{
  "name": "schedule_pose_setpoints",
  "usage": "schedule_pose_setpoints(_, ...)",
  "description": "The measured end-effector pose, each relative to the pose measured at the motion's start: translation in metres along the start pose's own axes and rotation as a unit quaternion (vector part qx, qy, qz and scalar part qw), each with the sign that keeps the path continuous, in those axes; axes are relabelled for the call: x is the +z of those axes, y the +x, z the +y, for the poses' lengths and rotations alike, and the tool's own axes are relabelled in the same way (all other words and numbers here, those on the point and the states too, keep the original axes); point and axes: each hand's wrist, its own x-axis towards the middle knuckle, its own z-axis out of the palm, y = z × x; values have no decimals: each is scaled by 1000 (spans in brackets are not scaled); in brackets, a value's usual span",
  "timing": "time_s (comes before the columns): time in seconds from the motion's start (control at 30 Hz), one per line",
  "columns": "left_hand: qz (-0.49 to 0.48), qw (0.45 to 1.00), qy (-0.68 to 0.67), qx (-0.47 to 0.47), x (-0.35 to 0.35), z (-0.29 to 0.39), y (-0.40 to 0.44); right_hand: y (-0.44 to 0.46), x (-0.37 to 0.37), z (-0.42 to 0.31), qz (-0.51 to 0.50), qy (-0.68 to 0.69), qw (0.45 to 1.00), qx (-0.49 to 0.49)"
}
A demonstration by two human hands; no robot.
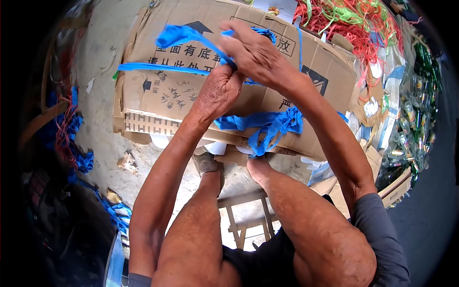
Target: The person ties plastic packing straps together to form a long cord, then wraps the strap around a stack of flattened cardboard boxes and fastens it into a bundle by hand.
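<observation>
A large flattened-looking cardboard bundle (158, 91) with printed Chinese characters lies in front of me. Blue plastic strip (162, 68) runs across its top to where my hands meet. My left hand (221, 90) is closed around this strip, low on the cardboard. Just above and to the right, my right hand (253, 55) has its fingers curled on the blue strip, with the fingertips slightly blurred. A loose strip end (179, 36) sticks out to the left from between the hands. A second blue strip, knotted in a bow (282, 122), lies across the near edge.
Red and green plastic ribbon (344, 21) is heaped at the back right. Glass bottles (411, 115) are piled along the right side. More blue strips (83, 160) hang and lie at the left. A wooden stool (246, 213) stands between my legs.
</observation>
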Motion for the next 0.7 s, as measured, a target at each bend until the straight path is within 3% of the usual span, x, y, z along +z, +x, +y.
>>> schedule_pose_setpoints(0.03, -1, 1000, -30, 9, -3, 2, 0, -8, -7, 4, 0, -30, 1000, 6)
schedule_pose_setpoints(0.1, -4, 995, -91, 26, -6, 1, -1, -31, -19, 0, -24, 80, 985, 150)
schedule_pose_setpoints(0.2, -19, 995, -96, 15, -11, -3, 1, -47, -41, -15, -69, 82, 967, 232)
schedule_pose_setpoints(0.3, -42, 995, -92, -13, -19, 5, -1, -53, -50, -30, -68, 105, 963, 240)
schedule_pose_setpoints(0.33, -51, 994, -91, -21, -22, 8, -2, -52, -56, -40, -89, 124, 946, 285)
schedule_pose_setpoints(0.47, -67, 980, -181, -49, -28, 12, -2, -58, -66, -55, -138, 148, 934, 295)
schedule_pose_setpoints(0.6, -65, 990, -121, -14, -30, 7, 1, -74, -64, -57, -184, 122, 921, 320)
schedule_pose_setpoints(0.7, -59, 992, -109, -8, -32, 9, 0, -77, -66, -62, -204, 261, 865, 378)
